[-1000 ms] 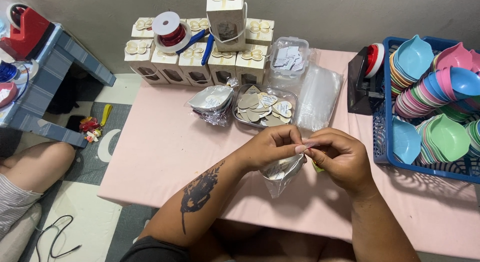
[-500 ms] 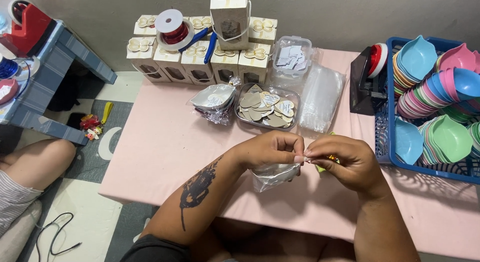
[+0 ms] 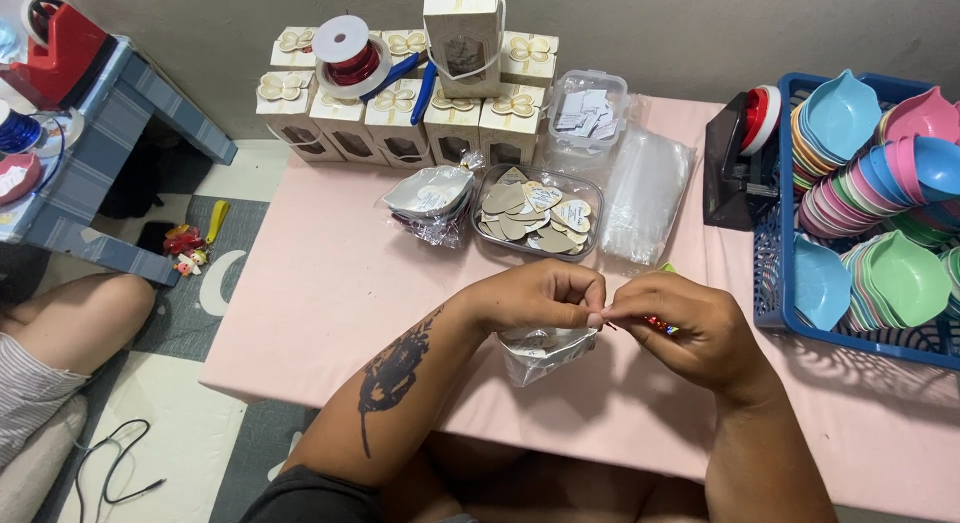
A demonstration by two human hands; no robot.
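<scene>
The left hand (image 3: 540, 295) and the right hand (image 3: 685, 328) are meeting fingertip to fingertip above the pink table (image 3: 330, 303), both closed in a pinch at the gathered neck of a small clear bag (image 3: 545, 345). The bag is hanging just under the fingers, near the table's front edge, so its filled bottom is pulling the neck taut. The right hand is also pinching a short red tie (image 3: 655, 324), which is sticking out sideways at the neck, seemingly so it can be wound there.

Just beyond the hands, a clear tray of heart-shaped tags (image 3: 535, 215) is sitting within easy reach, with a pile of filled bags (image 3: 430, 198) to its left and a stack of empty clear bags (image 3: 648, 198) to its right. Cream gift boxes (image 3: 400, 113) are lining the wall behind them. A blue basket of coloured dishes (image 3: 880, 203) is standing at the right
</scene>
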